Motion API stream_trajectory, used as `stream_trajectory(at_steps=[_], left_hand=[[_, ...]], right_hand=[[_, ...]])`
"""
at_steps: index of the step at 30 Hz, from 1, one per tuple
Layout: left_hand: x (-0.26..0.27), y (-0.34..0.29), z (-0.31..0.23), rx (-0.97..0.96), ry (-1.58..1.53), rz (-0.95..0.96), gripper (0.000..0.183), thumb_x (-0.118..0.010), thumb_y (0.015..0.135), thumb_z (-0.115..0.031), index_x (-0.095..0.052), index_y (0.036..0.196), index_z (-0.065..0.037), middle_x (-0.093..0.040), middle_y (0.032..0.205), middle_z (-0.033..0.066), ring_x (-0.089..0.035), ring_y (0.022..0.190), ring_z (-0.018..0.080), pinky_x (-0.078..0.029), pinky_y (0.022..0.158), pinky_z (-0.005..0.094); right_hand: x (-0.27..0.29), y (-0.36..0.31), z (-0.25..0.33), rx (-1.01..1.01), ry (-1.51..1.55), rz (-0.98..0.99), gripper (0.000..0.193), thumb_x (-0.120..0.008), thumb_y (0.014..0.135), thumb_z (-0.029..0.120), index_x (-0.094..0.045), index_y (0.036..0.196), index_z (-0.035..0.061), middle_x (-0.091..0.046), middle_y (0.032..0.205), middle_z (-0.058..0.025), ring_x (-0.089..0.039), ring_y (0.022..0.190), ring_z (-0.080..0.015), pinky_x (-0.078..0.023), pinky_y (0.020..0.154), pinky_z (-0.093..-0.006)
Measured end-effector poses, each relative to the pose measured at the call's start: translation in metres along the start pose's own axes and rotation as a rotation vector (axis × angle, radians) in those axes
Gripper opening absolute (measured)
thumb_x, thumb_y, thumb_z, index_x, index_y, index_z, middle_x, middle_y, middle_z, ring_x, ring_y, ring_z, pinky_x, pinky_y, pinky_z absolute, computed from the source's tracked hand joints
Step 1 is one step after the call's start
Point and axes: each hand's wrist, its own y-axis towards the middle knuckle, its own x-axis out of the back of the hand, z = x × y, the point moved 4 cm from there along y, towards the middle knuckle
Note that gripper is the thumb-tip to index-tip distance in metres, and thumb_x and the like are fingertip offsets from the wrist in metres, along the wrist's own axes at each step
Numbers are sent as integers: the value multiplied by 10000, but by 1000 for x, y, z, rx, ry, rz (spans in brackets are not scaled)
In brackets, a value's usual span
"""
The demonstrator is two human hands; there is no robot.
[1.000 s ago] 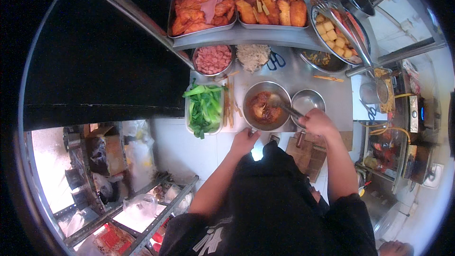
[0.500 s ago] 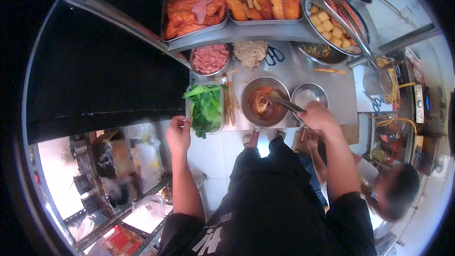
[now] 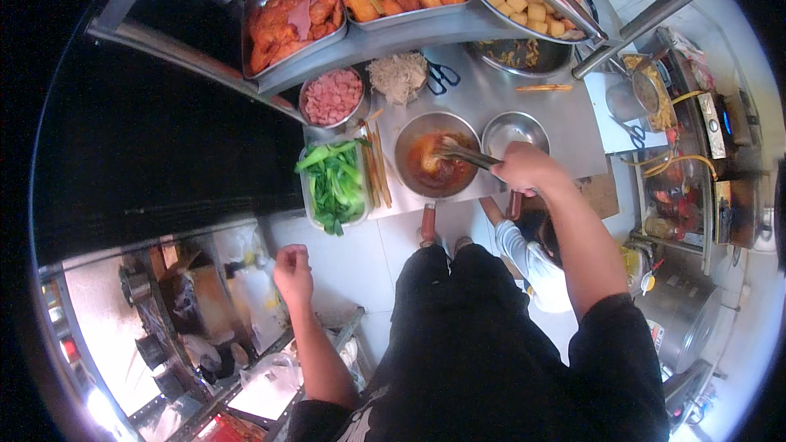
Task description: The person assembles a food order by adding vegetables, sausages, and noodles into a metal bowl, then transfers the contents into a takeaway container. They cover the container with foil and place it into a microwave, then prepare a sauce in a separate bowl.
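My right hand (image 3: 524,169) grips metal tongs (image 3: 475,156), their far end down in a steel pot (image 3: 399,170) of reddish-orange sauce or broth. Something pale sits in the liquid at the tips; what it is I cannot make out. To the right of the pot is a second steel pan (image 3: 544,141), partly behind my hand. My left hand (image 3: 293,272) hangs off the table's front edge with its fingers curled in and nothing visible in them. Nearest to it is a clear container of leafy greens (image 3: 337,184), with wooden chopsticks (image 3: 378,165) beside it.
Behind stand a bowl of pink diced meat (image 3: 332,96), pale shreds (image 3: 398,78) and dark-handled scissors (image 3: 442,78). A raised shelf (image 3: 368,41) bears trays of fried food and a plate of cubes. Close on my right, a person in a light striped sleeve (image 3: 514,247) reaches toward the table.
My left hand has drawn back from the greens container. The tongs remain in the pot, where the contents look more liquid. The person on my right has moved closer to the table.
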Motion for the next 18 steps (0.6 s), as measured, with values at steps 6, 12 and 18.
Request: stream_trajectory(at_steps=[6, 12, 18], left_hand=[[8, -49, -1, -37, 43, -91, 99, -690, 954, -150, -704, 969, -53, -657, 711, 43, -609, 646, 122, -499, 600, 288], [3, -19, -54, -239, 288, -109, 133, -719, 912, -134, -709, 995, -30, -708, 900, 128, -672, 719, 220, -557, 685, 342], [-75, 81, -106, -662, 500, 29, 169, -718, 857, -129, -703, 992, -29, -702, 974, 212, -693, 891, 403, -566, 791, 454]], right_hand=[[5, 2, -2, -41, -180, -33, 459, -609, 942, 301, -686, 700, -81, -655, 583, -208, -691, 530, -299, -590, 566, -411], [-2, -19, 5, -130, -51, -105, 411, -623, 970, 279, -706, 795, -84, -675, 661, -244, -682, 531, -329, -581, 558, -431], [-40, -34, 41, -22, 64, -129, 442, -597, 1006, 272, -700, 847, -127, -700, 732, -248, -695, 551, -324, -586, 558, -406]])
